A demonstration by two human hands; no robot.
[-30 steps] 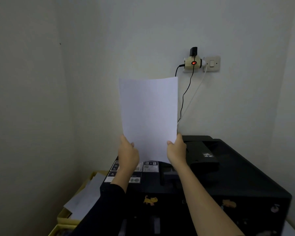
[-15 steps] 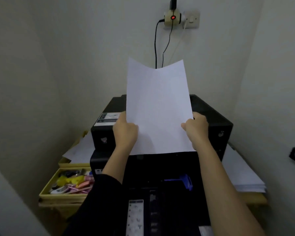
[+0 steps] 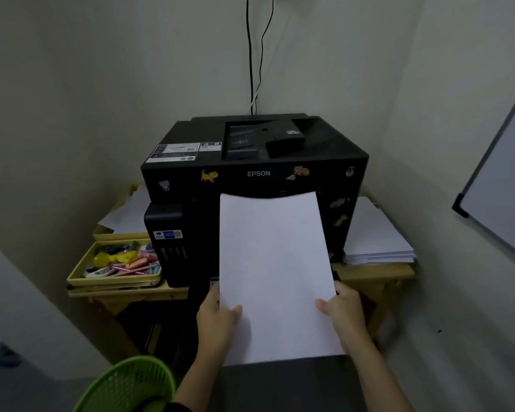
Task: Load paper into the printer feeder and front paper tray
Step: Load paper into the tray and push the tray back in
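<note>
A black Epson printer (image 3: 256, 162) with animal stickers stands on a wooden table in the room's corner. A white sheet of paper (image 3: 275, 272) lies flat in front of the printer's lower front, its far edge at the dark front opening. My left hand (image 3: 217, 319) grips the sheet's left side near its near end. My right hand (image 3: 344, 310) grips the right side. The sheet hides the front tray beneath it. The top feeder (image 3: 262, 138) on the printer holds no paper that I can see.
A stack of white paper (image 3: 375, 236) lies on the table right of the printer. A yellow tray (image 3: 113, 282) of colourful small items sits to the left, loose sheets behind it. A green basket (image 3: 131, 385) stands on the floor. A whiteboard (image 3: 500, 185) hangs at right. Cables (image 3: 252, 55) run up the wall.
The sheet has come down from upright above the printer's top to low and flat before its front. Both hands came down with it, and my view tilted downward and back.
</note>
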